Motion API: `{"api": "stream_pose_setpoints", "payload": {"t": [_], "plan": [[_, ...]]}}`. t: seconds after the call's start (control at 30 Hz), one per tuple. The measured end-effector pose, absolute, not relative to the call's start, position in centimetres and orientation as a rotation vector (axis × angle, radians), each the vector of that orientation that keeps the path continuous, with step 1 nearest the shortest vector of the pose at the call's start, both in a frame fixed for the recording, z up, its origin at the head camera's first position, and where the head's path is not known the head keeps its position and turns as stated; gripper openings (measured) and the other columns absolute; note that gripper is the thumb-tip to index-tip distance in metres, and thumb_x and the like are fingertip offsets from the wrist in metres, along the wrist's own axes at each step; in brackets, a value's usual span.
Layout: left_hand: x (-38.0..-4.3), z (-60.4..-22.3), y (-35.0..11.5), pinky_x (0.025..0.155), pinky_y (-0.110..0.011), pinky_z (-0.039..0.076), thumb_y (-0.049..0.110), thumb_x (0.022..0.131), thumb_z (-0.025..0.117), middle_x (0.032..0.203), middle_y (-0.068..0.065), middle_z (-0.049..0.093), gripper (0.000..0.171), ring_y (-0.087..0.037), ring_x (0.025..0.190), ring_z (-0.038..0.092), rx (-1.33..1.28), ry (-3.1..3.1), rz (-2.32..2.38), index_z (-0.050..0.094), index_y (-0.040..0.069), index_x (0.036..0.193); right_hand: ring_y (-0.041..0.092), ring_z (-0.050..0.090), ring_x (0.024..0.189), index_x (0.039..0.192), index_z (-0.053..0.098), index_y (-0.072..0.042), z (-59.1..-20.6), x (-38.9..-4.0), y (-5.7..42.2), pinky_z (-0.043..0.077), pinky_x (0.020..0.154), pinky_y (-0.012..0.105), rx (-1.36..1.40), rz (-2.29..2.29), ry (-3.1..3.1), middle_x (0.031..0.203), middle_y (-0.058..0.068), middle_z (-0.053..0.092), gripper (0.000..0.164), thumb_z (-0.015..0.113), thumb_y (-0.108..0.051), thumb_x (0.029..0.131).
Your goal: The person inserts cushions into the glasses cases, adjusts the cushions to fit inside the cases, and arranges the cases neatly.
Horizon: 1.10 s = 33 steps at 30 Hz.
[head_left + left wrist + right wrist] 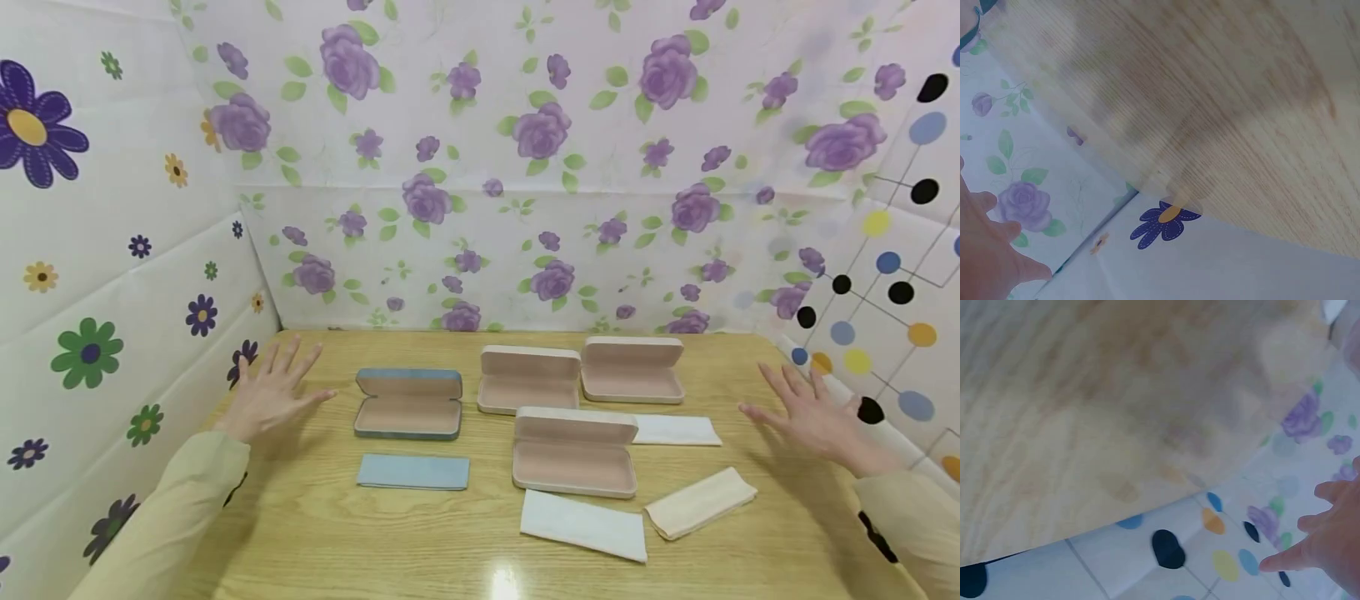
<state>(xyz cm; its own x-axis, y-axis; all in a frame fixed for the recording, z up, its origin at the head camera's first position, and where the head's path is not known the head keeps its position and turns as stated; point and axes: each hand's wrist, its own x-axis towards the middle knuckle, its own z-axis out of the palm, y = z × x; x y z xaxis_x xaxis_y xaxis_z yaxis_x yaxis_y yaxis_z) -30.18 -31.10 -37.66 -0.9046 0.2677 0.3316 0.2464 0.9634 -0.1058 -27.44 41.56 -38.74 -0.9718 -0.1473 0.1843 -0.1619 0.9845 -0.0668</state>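
My left hand (272,393) is held above the table's left side with its fingers spread, holding nothing. Nearest to it stands a blue glasses case (408,405), lid up, with a folded blue cloth (413,472) in front of it. On the right, my right hand (813,417) hovers with spread fingers, also without anything in it. Closest to that hand are a folded cream cloth (701,503) and a white cloth (677,430). Three pale glasses cases stand with raised lids: one at the back (632,371), one at centre (529,381), one in front (574,454).
Another white cloth (583,525) lies before the front pale case. The wooden table (337,542) is bordered by a flowered back sheet (495,250), a flowered left sheet (112,292) and a dotted right sheet (885,292).
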Motion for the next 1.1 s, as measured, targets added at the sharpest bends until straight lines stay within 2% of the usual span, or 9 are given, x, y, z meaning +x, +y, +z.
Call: {"api": "stream_pose_setpoints", "payload": {"t": [0.23, 0.47, 0.67, 0.8, 0.87, 1.0, 1.1], "plan": [[-30.1, -37.0, -30.6, 0.066, -0.044, -0.02, 0.056, 0.063, 0.033, 0.119, 0.003, -0.013, 0.066, -0.018, 0.101, -0.015, -0.407, -2.722, 0.083, 0.006, 0.027, 0.117, 0.021, -0.022, 0.097, 0.116, -0.002, -0.028, -35.8, -28.4, 39.3, -0.022, 0.048, 0.049, 0.345, 0.17, -2.878, 0.119, -0.002, -0.008, 0.069, 0.041, -0.047, 0.066], [-30.2, -36.3, -30.1, 0.067, -0.043, -0.019, 0.057, 0.061, 0.035, 0.12, 0.001, -0.008, 0.069, -0.017, 0.102, -0.013, -0.453, -2.684, 0.093, 0.006, 0.028, 0.117, 0.018, -0.017, 0.1, 0.116, -0.002, -0.03, -34.6, -29.5, 35.0, -0.022, 0.054, 0.048, 0.445, 0.115, -2.847, 0.12, -0.002, -0.005, 0.069, 0.04, -0.05, 0.065], [-29.9, -35.8, -29.2, 0.068, -0.043, -0.018, 0.057, 0.06, 0.037, 0.12, 0.001, -0.006, 0.07, -0.019, 0.103, -0.012, -0.509, -2.67, 0.057, 0.009, 0.027, 0.117, 0.015, -0.017, 0.101, 0.115, -0.003, -0.032, -33.4, -30.2, 30.1, -0.014, 0.057, 0.054, 0.528, 0.141, -2.859, 0.119, -0.006, -0.006, 0.07, 0.039, -0.053, 0.062], [-29.7, -35.5, -28.7, 0.071, -0.05, -0.006, 0.052, 0.062, 0.04, 0.12, 0.0, -0.005, 0.069, -0.023, 0.104, -0.005, -0.593, -2.686, -0.067, 0.009, 0.025, 0.117, 0.016, -0.012, 0.103, 0.115, -0.002, -0.031, -32.8, -30.4, 27.1, -0.013, 0.066, 0.05, 0.629, 0.171, -2.82, 0.12, -0.004, -0.002, 0.071, 0.039, -0.053, 0.062], [-29.5, -35.3, -28.4, 0.071, -0.052, 0.004, 0.049, 0.064, 0.042, 0.12, 0.0, -0.004, 0.068, -0.025, 0.104, 0.0, -0.647, -2.713, -0.177, 0.008, 0.025, 0.117, 0.018, -0.008, 0.104, 0.116, -0.001, -0.03, -32.6, -30.5, 25.7, -0.007, 0.071, 0.05, 0.689, 0.217, -2.801, 0.12, -0.003, 0.0, 0.07, 0.039, -0.052, 0.063], [-29.4, -35.0, -27.8, 0.07, -0.049, 0.015, 0.043, 0.066, 0.044, 0.119, 0.004, 0.002, 0.065, -0.022, 0.104, 0.007, -0.729, -2.76, -0.402, 0.007, 0.026, 0.117, 0.021, 0.0, 0.105, 0.116, 0.002, -0.029, -32.3, -30.8, 23.0, 0.006, 0.074, 0.048, 0.801, 0.284, -2.758, 0.119, -0.001, 0.005, 0.069, 0.041, -0.05, 0.063], [-29.2, -34.9, -27.6, 0.069, -0.047, 0.02, 0.04, 0.065, 0.047, 0.117, 0.005, 0.009, 0.065, -0.02, 0.102, 0.013, -0.748, -2.77, -0.541, 0.008, 0.029, 0.116, 0.022, 0.006, 0.104, 0.117, 0.005, -0.027, -32.4, -30.9, 21.0, 0.01, 0.075, 0.046, 0.872, 0.293, -2.705, 0.119, 0.0, 0.009, 0.07, 0.041, -0.051, 0.063]]}}
